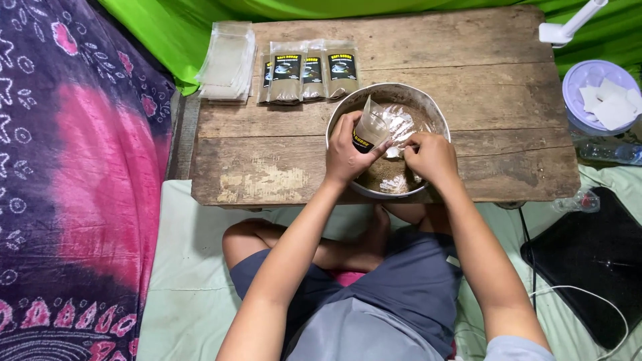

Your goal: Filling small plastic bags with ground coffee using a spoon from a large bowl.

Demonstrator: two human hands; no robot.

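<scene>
Left hand [346, 155] grips a small clear pouch [370, 128] tilted over the metal bowl [348, 100] of brown powder, right hand [431, 157] pinches a white spoon [394, 152] at its mouth; best keep pouch mouth wide, low over bowl, tip slowly so spills fall back.

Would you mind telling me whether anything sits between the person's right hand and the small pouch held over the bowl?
Nothing visible does. The left hand holds the small pouch open over the metal bowl of brown powder, and the right hand is right beside its mouth, holding what looks like a small spoon.
</scene>
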